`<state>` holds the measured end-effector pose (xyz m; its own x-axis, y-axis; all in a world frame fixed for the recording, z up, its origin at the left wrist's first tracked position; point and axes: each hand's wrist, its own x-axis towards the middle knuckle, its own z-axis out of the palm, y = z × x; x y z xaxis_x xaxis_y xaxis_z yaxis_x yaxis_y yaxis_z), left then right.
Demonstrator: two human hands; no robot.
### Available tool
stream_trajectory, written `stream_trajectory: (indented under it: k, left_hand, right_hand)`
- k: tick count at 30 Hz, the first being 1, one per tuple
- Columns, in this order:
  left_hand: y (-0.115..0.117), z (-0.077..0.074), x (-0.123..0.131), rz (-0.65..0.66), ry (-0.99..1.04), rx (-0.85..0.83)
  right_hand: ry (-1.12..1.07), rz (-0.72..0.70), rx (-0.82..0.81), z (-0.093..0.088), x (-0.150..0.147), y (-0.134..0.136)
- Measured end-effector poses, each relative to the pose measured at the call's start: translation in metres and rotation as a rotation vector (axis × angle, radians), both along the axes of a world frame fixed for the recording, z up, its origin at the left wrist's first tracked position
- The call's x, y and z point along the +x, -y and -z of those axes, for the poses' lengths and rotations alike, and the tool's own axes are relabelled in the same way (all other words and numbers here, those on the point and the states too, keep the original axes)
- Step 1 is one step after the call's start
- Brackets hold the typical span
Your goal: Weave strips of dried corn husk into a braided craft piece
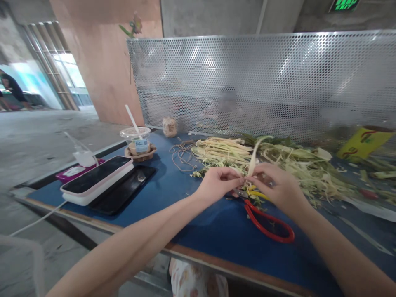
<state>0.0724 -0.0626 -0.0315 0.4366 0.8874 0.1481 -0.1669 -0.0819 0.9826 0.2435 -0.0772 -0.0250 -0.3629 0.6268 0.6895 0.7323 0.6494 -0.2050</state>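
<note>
Both hands meet over the table, fingertips pinched together. A pale strip of plant husk (253,159) rises from between them and curls to the right at its top. My left hand (218,181) is closed at the strip's lower end. My right hand (275,181) pinches the same strip from the other side. Just below lie scissors (269,227) with red handles, and something yellow-handled (258,194) is partly hidden by my right hand. Behind the hands is a pile of pale husk strips (222,150), with looser greenish husks (293,159) to the right.
On the left of the blue table (198,231) are a lidded cup (139,142) with a straw, a phone (99,177) on a white box, a black tablet-like slab (123,189) and a purple packet (74,171). A perforated metal screen (247,74) stands behind. A yellow roll (365,142) is at right.
</note>
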Motion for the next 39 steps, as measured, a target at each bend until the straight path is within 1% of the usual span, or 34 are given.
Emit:
stream_trajectory:
  k: [2, 4, 7, 9, 13, 15, 18, 20, 23, 27, 30, 32, 35, 37, 39]
  left_hand:
    - [-0.001, 0.0, 0.0, -0.008, 0.015, -0.011]
    - [-0.002, 0.0, 0.0, -0.021, 0.026, -0.042]
    - [-0.005, 0.002, 0.0, -0.019, 0.063, -0.106]
    - [-0.006, 0.004, 0.0, -0.009, 0.094, -0.141]
    - [-0.006, 0.004, 0.001, -0.014, 0.136, -0.134]
    - [-0.004, 0.002, 0.001, -0.012, 0.139, -0.101]
    - [-0.002, -0.001, 0.0, -0.01, 0.109, -0.03]
    - [0.0, -0.003, 0.0, -0.007, 0.085, 0.022]
    - [0.0, -0.003, 0.001, 0.014, 0.055, 0.07]
    - [0.0, -0.001, 0.001, 0.039, 0.01, 0.101]
    - [-0.001, 0.001, 0.001, 0.062, -0.01, 0.096]
    - [-0.001, 0.001, 0.001, 0.081, -0.015, 0.078]
    - [0.0, 0.0, 0.0, 0.1, 0.003, 0.062]
    - [-0.001, 0.0, 0.001, 0.085, 0.026, 0.064]
    - [-0.002, 0.001, 0.001, 0.044, 0.029, 0.065]
  right_hand:
    - [0.058, -0.018, 0.101, -0.002, 0.0, 0.001]
    - [0.129, -0.043, 0.154, -0.003, 0.0, 0.001]
    - [0.227, -0.061, 0.11, -0.002, -0.001, 0.001]
    - [0.239, -0.07, 0.094, -0.001, -0.002, 0.001]
    - [0.124, -0.055, 0.054, 0.004, -0.005, 0.001]
    - [-0.004, -0.05, 0.006, 0.008, -0.006, -0.001]
    - [-0.188, -0.079, -0.087, 0.012, -0.006, -0.004]
    - [-0.234, -0.091, -0.128, 0.012, -0.006, -0.004]
    - [-0.243, -0.08, -0.115, 0.008, -0.008, -0.003]
    - [-0.358, -0.121, -0.179, 0.006, -0.01, -0.003]
    - [-0.45, -0.115, -0.204, 0.008, -0.011, -0.004]
    - [-0.462, -0.096, -0.185, 0.01, -0.011, -0.004]
    - [-0.421, -0.062, -0.165, 0.011, -0.01, -0.003]
    - [-0.377, -0.026, -0.141, 0.01, -0.009, -0.001]
    - [-0.326, 0.016, -0.07, 0.008, -0.009, 0.0]
